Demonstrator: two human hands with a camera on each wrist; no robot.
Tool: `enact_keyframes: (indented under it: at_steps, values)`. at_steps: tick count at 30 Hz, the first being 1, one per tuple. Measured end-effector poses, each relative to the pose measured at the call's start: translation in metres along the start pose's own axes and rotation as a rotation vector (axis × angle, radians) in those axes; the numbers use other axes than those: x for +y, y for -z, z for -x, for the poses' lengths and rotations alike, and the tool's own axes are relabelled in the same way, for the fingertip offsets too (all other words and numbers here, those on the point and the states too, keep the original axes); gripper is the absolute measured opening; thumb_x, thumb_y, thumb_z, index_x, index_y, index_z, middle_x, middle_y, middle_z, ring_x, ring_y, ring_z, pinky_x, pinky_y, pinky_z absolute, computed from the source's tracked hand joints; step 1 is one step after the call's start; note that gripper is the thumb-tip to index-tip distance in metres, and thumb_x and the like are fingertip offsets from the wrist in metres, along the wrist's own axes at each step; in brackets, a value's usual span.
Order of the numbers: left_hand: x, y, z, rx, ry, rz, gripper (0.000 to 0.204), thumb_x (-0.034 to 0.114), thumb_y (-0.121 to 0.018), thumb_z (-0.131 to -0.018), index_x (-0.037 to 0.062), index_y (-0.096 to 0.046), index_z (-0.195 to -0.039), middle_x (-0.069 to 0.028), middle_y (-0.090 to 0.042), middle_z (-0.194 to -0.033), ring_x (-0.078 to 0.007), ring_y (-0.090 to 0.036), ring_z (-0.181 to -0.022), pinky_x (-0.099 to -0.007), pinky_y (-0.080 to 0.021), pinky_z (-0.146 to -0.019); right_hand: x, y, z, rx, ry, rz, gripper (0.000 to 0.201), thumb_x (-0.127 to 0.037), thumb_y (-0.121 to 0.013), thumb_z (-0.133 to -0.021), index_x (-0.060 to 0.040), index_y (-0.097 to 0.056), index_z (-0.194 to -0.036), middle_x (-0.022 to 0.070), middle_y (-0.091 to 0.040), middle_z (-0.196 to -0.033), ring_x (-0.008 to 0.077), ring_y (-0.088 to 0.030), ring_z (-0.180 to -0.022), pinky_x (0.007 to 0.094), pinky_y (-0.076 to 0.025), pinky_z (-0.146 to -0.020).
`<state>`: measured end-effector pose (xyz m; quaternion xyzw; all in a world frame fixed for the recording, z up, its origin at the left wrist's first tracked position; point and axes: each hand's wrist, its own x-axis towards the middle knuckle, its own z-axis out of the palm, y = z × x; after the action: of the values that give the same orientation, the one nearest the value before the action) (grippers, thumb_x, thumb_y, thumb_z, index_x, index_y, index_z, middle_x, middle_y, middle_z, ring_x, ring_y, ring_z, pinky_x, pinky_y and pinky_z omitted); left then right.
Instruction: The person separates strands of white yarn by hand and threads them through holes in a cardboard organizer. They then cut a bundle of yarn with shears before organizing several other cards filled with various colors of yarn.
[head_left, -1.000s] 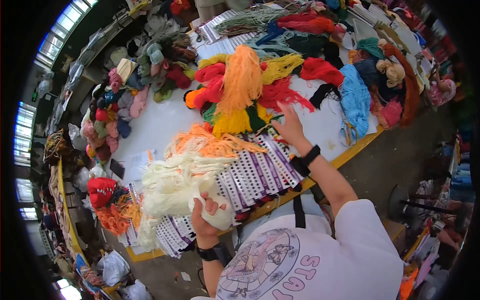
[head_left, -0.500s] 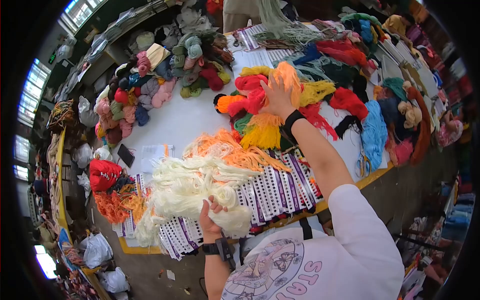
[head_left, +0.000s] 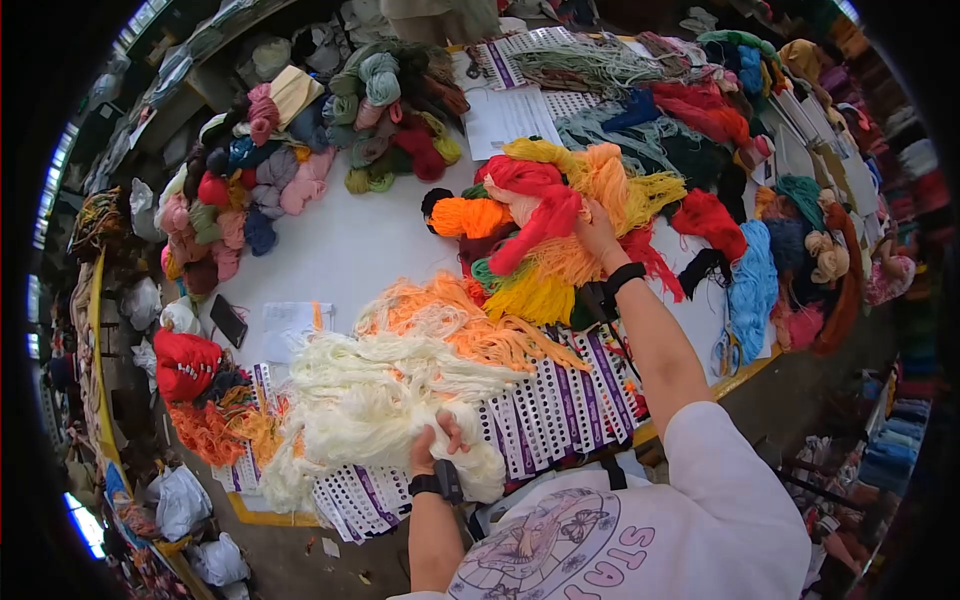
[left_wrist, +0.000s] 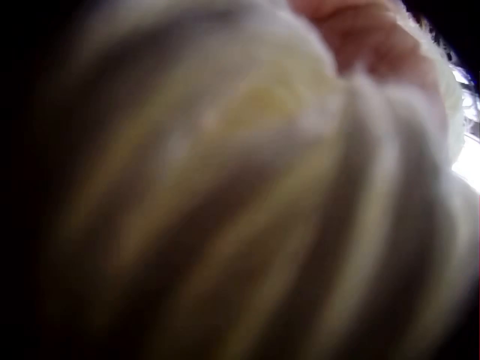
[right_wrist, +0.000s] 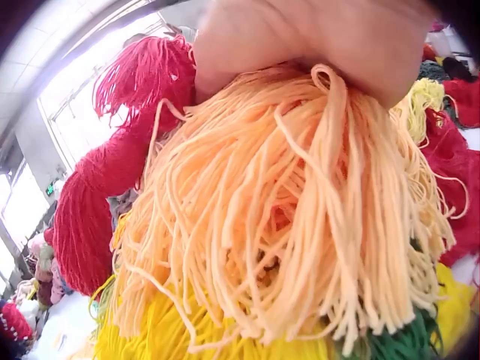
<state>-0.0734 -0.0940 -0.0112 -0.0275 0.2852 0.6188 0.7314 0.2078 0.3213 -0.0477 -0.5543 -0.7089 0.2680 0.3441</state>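
Observation:
My left hand (head_left: pixel 437 442) holds a thick bundle of cream yarn (head_left: pixel 395 375) near the table's front edge, its fingers curled into the strands. In the left wrist view the blurred cream yarn (left_wrist: pixel 247 202) fills most of the picture. Over the coloured pile, my right hand (head_left: pixel 598 235) grips a hank of peach yarn (head_left: pixel 605 175). Its cut ends, the peach strands (right_wrist: pixel 285 202), hang below the palm in the right wrist view. A crimson hank (head_left: pixel 550 215) lies just left of that hand, with yellow yarn (head_left: pixel 530 300) underneath.
Purple-and-white punched cards (head_left: pixel 560 400) lie in rows along the front edge, partly under orange yarn (head_left: pixel 430 310). Blue yarn (head_left: pixel 752 275) and scissors (head_left: pixel 729 352) are at the right. At the left are a phone (head_left: pixel 228 320), paper (head_left: pixel 290 325) and a red bundle (head_left: pixel 187 365).
My right hand has reached from the pile's right side onto the peach yarn, first with spread fingers, and now grips it. My left hand keeps holding the cream yarn.

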Motion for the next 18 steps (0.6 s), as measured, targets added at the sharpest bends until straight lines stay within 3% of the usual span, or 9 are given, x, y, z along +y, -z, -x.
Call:
enact_keyframes:
  at_steps: [3,6,9,12,15,18]
  values:
    - [0.001,0.003,-0.001,-0.019,0.002,-0.007,0.036,0.035,-0.058,-0.08,0.006,-0.058,-0.1,-0.0103,-0.059,-0.083,-0.0152,-0.046,-0.051,-0.0385,-0.05,-0.057,0.002,-0.003,0.001,0.052,0.005,-0.02,0.031,-0.011,-0.055,-0.079,-0.0035,-0.053,-0.109,0.0092,-0.053,-0.103,0.0206,-0.051,-0.096,0.0276,-0.039,-0.082]
    - [0.002,0.005,-0.002,-0.038,0.0,-0.025,0.036,0.036,-0.058,-0.079,0.0063,-0.058,-0.101,-0.0101,-0.059,-0.085,-0.0155,-0.047,-0.051,-0.0389,-0.05,-0.057,-0.017,0.008,0.001,-0.04,-0.078,-0.26,0.034,-0.02,-0.056,-0.077,-0.0064,-0.055,-0.108,0.0166,-0.047,-0.117,0.034,-0.039,-0.112,0.0387,-0.033,-0.094]
    - [0.001,0.011,-0.003,-0.054,0.002,-0.032,0.037,0.036,-0.058,-0.079,0.0067,-0.058,-0.101,-0.0098,-0.059,-0.086,-0.016,-0.048,-0.052,-0.0396,-0.05,-0.058,-0.014,0.008,-0.003,-0.047,-0.021,-0.118,0.032,-0.019,-0.059,-0.073,-0.0066,-0.057,-0.102,0.0153,-0.051,-0.11,0.0343,-0.043,-0.107,0.0389,-0.035,-0.091]
    - [0.001,0.013,-0.002,-0.061,0.001,-0.032,0.038,0.036,-0.058,-0.079,0.007,-0.056,-0.104,-0.0099,-0.059,-0.087,-0.0162,-0.048,-0.053,-0.0404,-0.05,-0.059,-0.06,0.023,0.005,-0.076,0.001,0.268,0.043,-0.021,-0.064,-0.066,-0.0098,-0.054,-0.106,0.0127,-0.048,-0.113,0.0335,-0.04,-0.109,0.0397,-0.036,-0.09]
    - [0.0,0.016,-0.003,-0.072,0.003,-0.039,0.041,0.037,-0.058,-0.08,0.0071,-0.055,-0.107,-0.0109,-0.06,-0.088,-0.0164,-0.049,-0.054,-0.0407,-0.051,-0.059,-0.078,0.028,0.001,-0.049,0.016,0.372,0.064,-0.025,-0.069,-0.059,-0.0157,-0.046,-0.119,0.0122,-0.036,-0.127,0.0338,-0.028,-0.121,0.0476,-0.032,-0.093]
    - [-0.001,0.017,-0.003,-0.056,0.011,-0.017,0.042,0.037,-0.058,-0.079,0.0075,-0.054,-0.108,-0.0115,-0.06,-0.089,-0.0168,-0.05,-0.055,-0.0412,-0.051,-0.06,-0.128,0.042,-0.001,-0.091,-0.097,0.495,0.081,-0.027,-0.07,-0.056,-0.0204,-0.034,-0.128,0.0117,-0.021,-0.137,0.0359,-0.013,-0.128,0.0586,-0.025,-0.095]
